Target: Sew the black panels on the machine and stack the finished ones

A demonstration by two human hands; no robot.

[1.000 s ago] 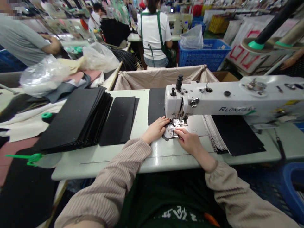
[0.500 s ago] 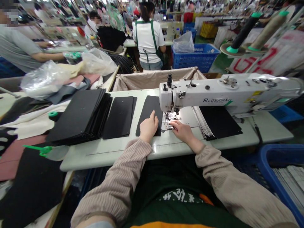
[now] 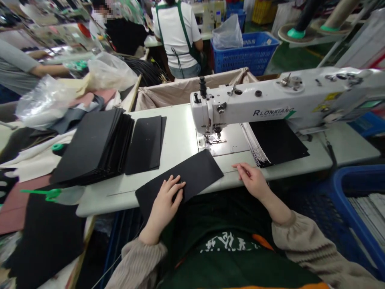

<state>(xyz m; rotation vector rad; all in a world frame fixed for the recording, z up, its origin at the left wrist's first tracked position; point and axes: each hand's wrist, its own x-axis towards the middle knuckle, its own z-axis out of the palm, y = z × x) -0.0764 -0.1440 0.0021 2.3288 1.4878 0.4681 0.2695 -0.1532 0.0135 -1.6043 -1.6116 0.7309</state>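
Crowded sewing workshop across the top of the frame, with a co-worker in a white shirt and green apron straps (image 3: 177, 38) at upper center, back to the camera, and a blue plastic basket (image 3: 240, 60) just beside. Below that, a pale sewing table (image 3: 179, 124) running across the middle, bearing a white industrial sewing machine (image 3: 240, 102) lettered RLONXIANG at center right. At frame center, low on the table, one black rectangular panel (image 3: 200, 176), lying aslant, upper edge close to the machine's needle plate (image 3: 233, 146), lower left part reaching past the table's front edge. On top of the panel, the left hand (image 3: 164, 202), fingers spread apart, palm down. To the right, apart from the panel, the right hand (image 3: 252, 181), fingers curled and thumb near the forefinger; cannot tell whether pinching anything. At center left, a tall stack of black panels (image 3: 87, 140) and a smaller pile (image 3: 144, 140); under the machine arm, another stack with pale edges (image 3: 278, 140).
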